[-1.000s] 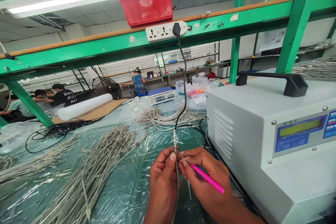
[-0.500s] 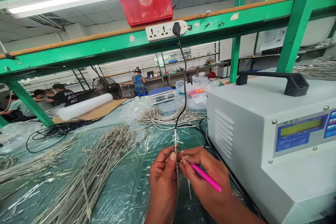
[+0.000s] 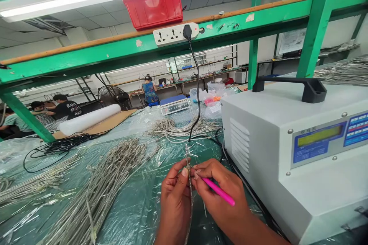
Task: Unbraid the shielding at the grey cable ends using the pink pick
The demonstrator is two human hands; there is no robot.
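My left hand (image 3: pixel 174 199) pinches a thin braided silver cable (image 3: pixel 190 195) upright between thumb and fingers, its frayed end (image 3: pixel 187 150) sticking up above them. My right hand (image 3: pixel 222 195) grips a pink pen-like tool (image 3: pixel 219 191) and holds its tip against the cable just beside the left thumb. Both hands are closed and meet over the green bench covered in clear plastic (image 3: pixel 135 214).
A grey machine (image 3: pixel 290 153) with a black handle and display panel stands close on the right. Bundles of silver cables (image 3: pixel 97 191) lie left; more cables (image 3: pixel 178 127) and a black cord (image 3: pixel 197 84) lie ahead. Several people sit at far benches.
The view has shifted slightly left and down. Both hands keep the same grip on the cable and pink tool, with only small movement.
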